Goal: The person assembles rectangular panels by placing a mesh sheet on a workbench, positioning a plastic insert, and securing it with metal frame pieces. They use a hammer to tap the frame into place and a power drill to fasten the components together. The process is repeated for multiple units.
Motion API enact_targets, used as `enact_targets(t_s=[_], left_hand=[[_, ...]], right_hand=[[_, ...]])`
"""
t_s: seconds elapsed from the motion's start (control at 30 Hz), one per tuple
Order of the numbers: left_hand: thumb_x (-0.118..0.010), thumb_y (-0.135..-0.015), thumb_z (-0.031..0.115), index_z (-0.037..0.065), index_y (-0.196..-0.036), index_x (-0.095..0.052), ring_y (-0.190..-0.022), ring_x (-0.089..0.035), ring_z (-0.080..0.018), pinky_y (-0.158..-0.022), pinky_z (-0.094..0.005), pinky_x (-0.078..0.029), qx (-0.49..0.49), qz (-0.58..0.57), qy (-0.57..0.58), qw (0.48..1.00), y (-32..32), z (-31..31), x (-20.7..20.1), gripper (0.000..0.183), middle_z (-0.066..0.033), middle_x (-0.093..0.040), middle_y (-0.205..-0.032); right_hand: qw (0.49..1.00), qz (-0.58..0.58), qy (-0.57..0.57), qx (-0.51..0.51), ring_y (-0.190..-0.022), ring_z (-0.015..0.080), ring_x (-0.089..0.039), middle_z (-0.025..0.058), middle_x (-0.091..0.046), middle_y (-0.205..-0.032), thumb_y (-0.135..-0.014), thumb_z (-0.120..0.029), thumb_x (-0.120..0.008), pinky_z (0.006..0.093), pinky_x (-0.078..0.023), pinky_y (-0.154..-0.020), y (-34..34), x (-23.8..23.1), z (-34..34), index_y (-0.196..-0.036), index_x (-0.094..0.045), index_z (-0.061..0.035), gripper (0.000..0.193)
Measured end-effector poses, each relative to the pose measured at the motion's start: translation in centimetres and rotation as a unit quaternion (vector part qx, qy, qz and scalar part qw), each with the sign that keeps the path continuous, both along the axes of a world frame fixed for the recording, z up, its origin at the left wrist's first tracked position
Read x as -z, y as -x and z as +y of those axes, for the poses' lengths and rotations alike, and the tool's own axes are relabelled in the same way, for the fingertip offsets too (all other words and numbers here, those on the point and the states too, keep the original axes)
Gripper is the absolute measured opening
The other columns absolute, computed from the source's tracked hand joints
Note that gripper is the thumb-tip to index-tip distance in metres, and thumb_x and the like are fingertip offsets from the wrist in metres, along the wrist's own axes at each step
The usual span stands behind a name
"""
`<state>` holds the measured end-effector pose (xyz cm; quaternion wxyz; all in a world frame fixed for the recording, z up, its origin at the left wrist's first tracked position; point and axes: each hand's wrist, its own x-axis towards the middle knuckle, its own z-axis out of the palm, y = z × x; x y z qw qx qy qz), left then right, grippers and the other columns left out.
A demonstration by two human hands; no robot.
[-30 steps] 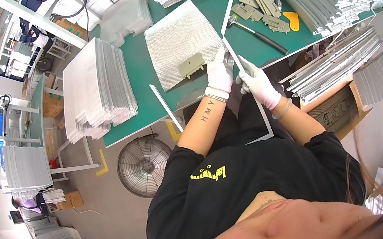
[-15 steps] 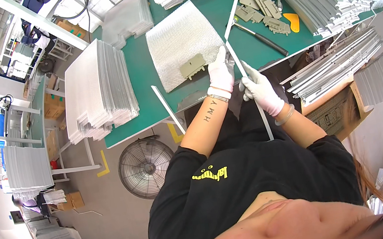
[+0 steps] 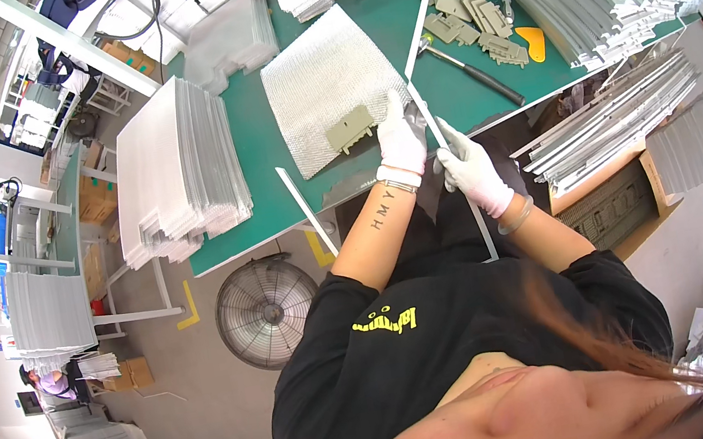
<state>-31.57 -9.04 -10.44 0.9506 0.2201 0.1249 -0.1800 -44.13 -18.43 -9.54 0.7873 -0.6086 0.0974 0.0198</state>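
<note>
Here, the gloved hands (image 3: 402,140) (image 3: 475,174) sit just apart, the right clamped on a white strip (image 3: 426,116), the left's hold unclear.

"What's on the floor (image 3: 182,368)?"
"A round fan (image 3: 272,314), with yellow tape (image 3: 188,308) just left of it."
"And farther left?"
"Brown cartons (image 3: 138,371), and near them a co-worker (image 3: 53,384) in a pale purple top."
"Anything else?"
"A blue cylinder (image 3: 1,238) toward the left rim, and a black cable (image 3: 155,7) near the top edge."
</note>
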Motion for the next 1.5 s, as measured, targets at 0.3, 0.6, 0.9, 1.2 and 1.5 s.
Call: enact_targets(t_s=[0.3,0.6,0.9,1.2,1.5], left_hand=[[-0.059,-0.106,0.027,-0.002,-0.137,-0.046,-0.124,-0.052,-0.0336,-0.108,-0.0439,-0.046,0.01,-0.055,-0.001,0.998,-1.7,1.4,3.2,0.045,-0.0234,-0.054,-0.131],[-0.06,-0.104,0.029,0.004,-0.146,-0.05,-0.129,-0.054,-0.0218,-0.114,-0.041,-0.038,0.098,-0.242,-0.265,0.928,9.5,7.8,-2.4,0.049,-0.0116,-0.057,-0.141],[-0.055,-0.107,0.03,-0.003,-0.145,-0.047,-0.123,-0.058,-0.0185,-0.11,-0.0361,-0.045,0.051,-0.239,-0.22,0.944,1.9,24.6,-1.6,0.051,-0.0104,-0.059,-0.141],[-0.066,-0.098,0.007,-0.006,-0.153,-0.036,-0.11,-0.059,-0.0133,-0.096,-0.0281,-0.048,-0.083,-0.277,-0.434,0.853,7.3,20.6,-8.3,0.064,-0.0122,-0.059,-0.132],[-0.058,-0.098,0.005,0.002,-0.164,-0.008,-0.134,-0.048,-0.0203,-0.113,-0.0345,-0.038,-0.229,-0.391,-0.48,0.751,13.4,20.7,-10.1,0.083,-0.0143,-0.049,-0.149]], right_hand=[[0.996,-0.013,0.04,-0.084,-0.052,0.0087,-0.052,0.0058,-0.061,-0.08,-0.105,-0.014,-0.052,0.026,-0.05,-0.05,-4.1,-2.2,-2.8,-0.16,-0.035,-0.0053,0.057],[0.986,0.05,0.019,-0.156,-0.06,0.0048,-0.048,-0.0039,-0.052,-0.082,-0.098,-0.018,-0.068,0.0237,-0.046,-0.054,-14.3,-1.9,-3.9,-0.11,-0.06,-0.0061,0.019],[0.972,-0.02,-0.109,-0.209,-0.058,0.0048,-0.041,-0.0045,-0.049,-0.084,-0.101,-0.012,-0.061,0.0242,-0.041,-0.06,-12.9,-1.8,-3.0,-0.131,-0.052,-0.0071,0.031],[0.979,-0.112,-0.039,-0.168,-0.063,0.0061,-0.041,-0.0041,-0.046,-0.082,-0.1,-0.02,-0.064,0.027,-0.043,-0.064,-7.8,-6.7,-4.1,-0.132,-0.052,-0.0038,0.038],[0.96,-0.214,0.02,-0.178,-0.074,0.0104,-0.055,0.0017,-0.06,-0.091,-0.1,-0.025,-0.065,0.0274,-0.048,-0.071,-4.2,-12.0,-2.2,-0.131,-0.051,0.0013,0.043]])
